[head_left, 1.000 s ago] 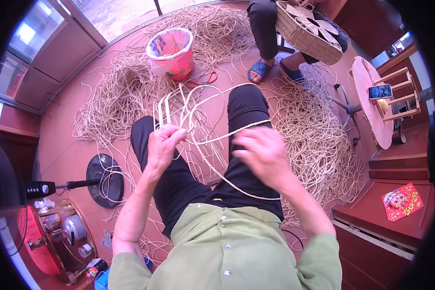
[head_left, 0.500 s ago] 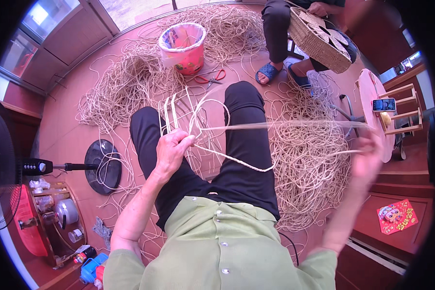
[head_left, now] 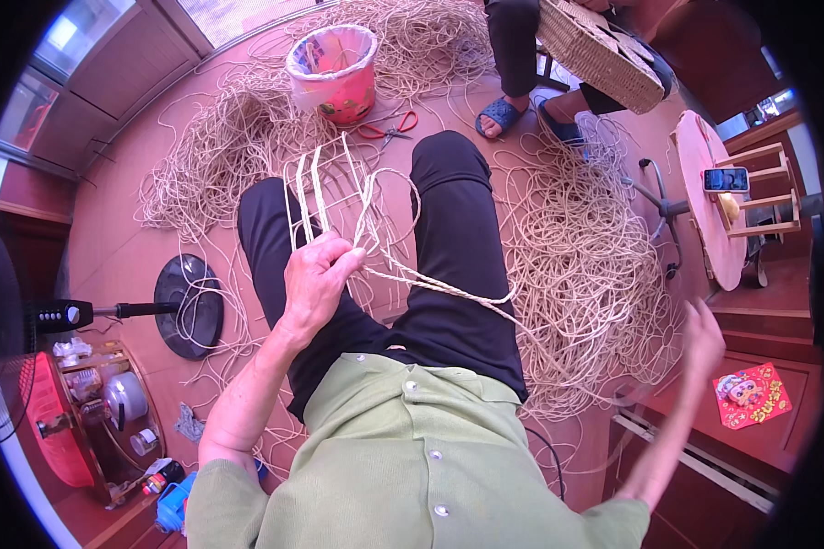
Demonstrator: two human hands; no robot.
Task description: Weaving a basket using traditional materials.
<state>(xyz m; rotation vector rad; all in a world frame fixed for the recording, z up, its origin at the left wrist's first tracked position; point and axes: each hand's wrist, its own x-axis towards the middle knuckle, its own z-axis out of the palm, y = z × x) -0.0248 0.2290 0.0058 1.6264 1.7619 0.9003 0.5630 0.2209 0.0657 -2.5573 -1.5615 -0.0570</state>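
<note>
My left hand point(head_left: 316, 284) is closed around pale twisted cords point(head_left: 444, 288) at the near end of an open frame point(head_left: 307, 188) of straight strips, held over my dark-trousered legs. A loop of cord curves off the frame, and strands trail down to the right toward the large tangled pile point(head_left: 572, 288) beside my right leg. Out at the right, my right hand point(head_left: 703, 334) is raised beside that pile, away from the frame; its fingers are slightly blurred, and whether they grip a cord is unclear.
Red-handled scissors point(head_left: 398, 130) lie near a pink bucket point(head_left: 348, 96), among more cord heaps point(head_left: 229, 146). A seated person point(head_left: 513, 55) holds a woven basket point(head_left: 600, 64). A fan base point(head_left: 188, 306) stands left; a round board with a phone point(head_left: 726, 180) and a red card point(head_left: 751, 395) are right.
My right hand swung from the cords near my thigh out to the far right, then moved lower. The long cord stretched sideways now sags. My left hand still grips the frame, slightly shifted.
</note>
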